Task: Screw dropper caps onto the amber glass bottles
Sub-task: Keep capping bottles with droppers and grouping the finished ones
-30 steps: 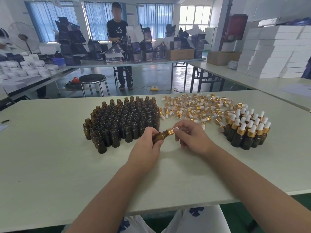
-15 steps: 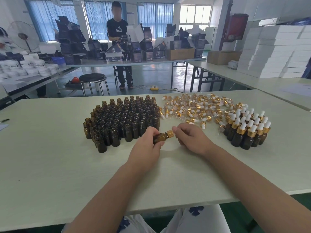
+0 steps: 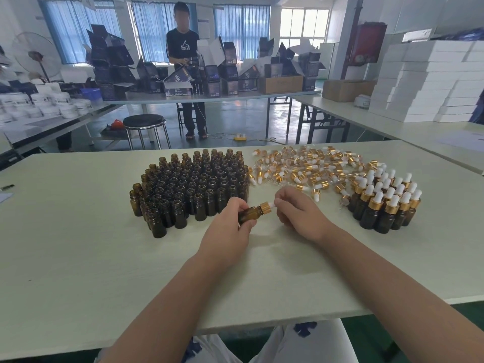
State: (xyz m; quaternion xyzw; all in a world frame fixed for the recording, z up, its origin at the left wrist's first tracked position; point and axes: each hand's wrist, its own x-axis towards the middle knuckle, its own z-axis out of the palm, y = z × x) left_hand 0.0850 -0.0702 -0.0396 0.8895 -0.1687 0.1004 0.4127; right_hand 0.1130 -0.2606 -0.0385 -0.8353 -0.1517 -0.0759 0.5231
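1. At the centre of the frame, over the table, the left hand grips an amber bottle, fingers curled round its body and neck tilted right.
2. The right hand pinches the white bulb of the dropper cap, which sits on that neck.
3. Uncapped bottles stand upper left of the hands, and capped bottles stand to the right.

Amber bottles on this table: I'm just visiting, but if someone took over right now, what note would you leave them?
Left hand grips one amber bottle, tilted above the table.
Right hand pinches the dropper cap seated on its neck; tightness cannot be judged.
Done: capped bottles stand at the right.
To do: many open bottles at centre-left, loose caps piled behind the hands.
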